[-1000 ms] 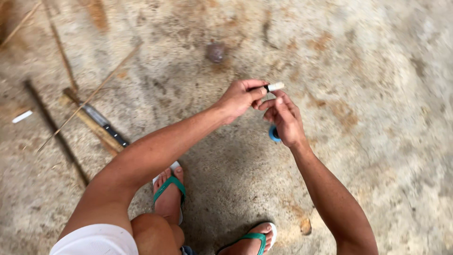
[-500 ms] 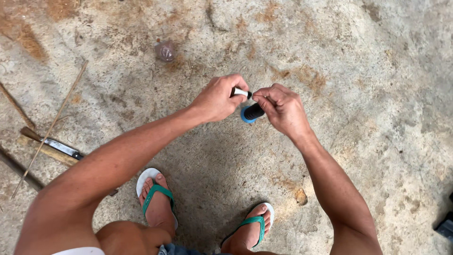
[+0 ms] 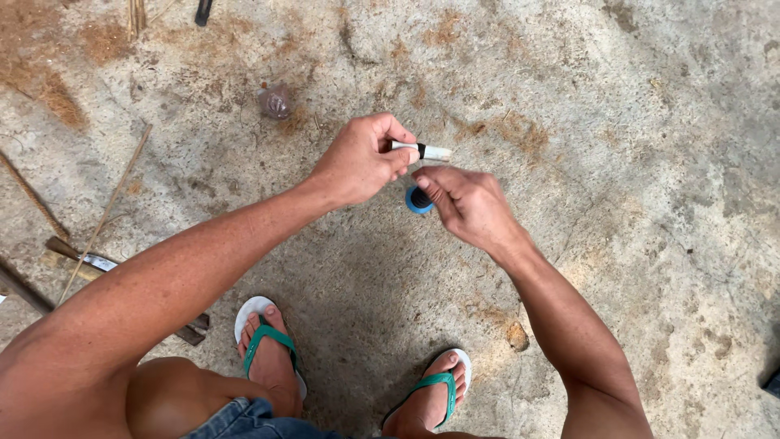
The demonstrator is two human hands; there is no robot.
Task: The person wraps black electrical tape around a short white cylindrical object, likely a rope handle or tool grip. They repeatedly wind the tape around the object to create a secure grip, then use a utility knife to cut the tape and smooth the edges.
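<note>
Hands meet just above the middle of the frame, over bare concrete floor (image 3: 650,162). The left hand (image 3: 357,162) is curled closed around one small pale stick with a dark band (image 3: 424,150), whose light tip pokes out to the right past the thumb and forefinger. The right hand (image 3: 471,207) sits just below and right of it, fingers bent and pinched together near that tip, with one small blue ring-shaped roll (image 3: 418,199) tucked against its fingers; whether it grips the roll firmly or only steadies it is hard to tell. Stick tip and roll are near each other but apart.

By the look of it, the step in hand is bringing the roll's material to the stick's end; the next move would call for a fine, steady pinch and a close alignment of the two small pieces.

Farther out: two feet in green-strapped sandals (image 3: 272,349) at lower centre, one knife-like tool with a wooden handle (image 3: 89,264) at left, several thin sticks (image 3: 106,211) along the left edge, one small dark lump (image 3: 275,102) at upper left.
</note>
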